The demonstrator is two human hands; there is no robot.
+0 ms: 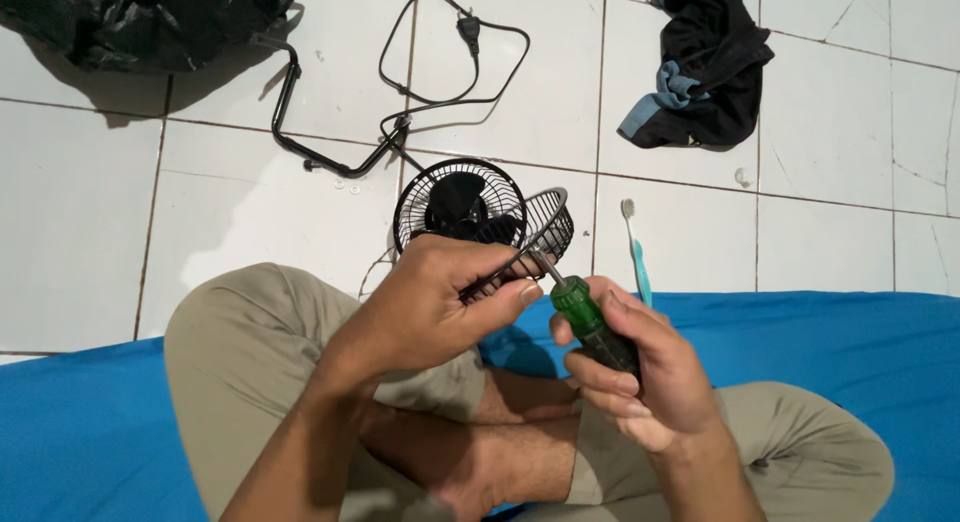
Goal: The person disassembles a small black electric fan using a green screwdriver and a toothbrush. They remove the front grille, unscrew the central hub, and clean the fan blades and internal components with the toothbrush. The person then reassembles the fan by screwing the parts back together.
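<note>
A small black fan (457,207) with wire guards sits over my crossed legs, its front guard (549,222) hinged open to the right. My left hand (440,302) grips the guard's wire rim at the bottom edge. My right hand (640,367) is closed around a screwdriver (585,317) with a green and black handle. Its metal tip points up and left, touching the guard rim just beside my left thumb.
The fan's black power cord (440,52) and a black tube stand (300,132) lie on the white tiles behind. Two small washers (347,187) lie near the stand. A toothbrush (636,252), dark clothing (705,67), a black bag (140,22) and a blue mat (850,332) surround me.
</note>
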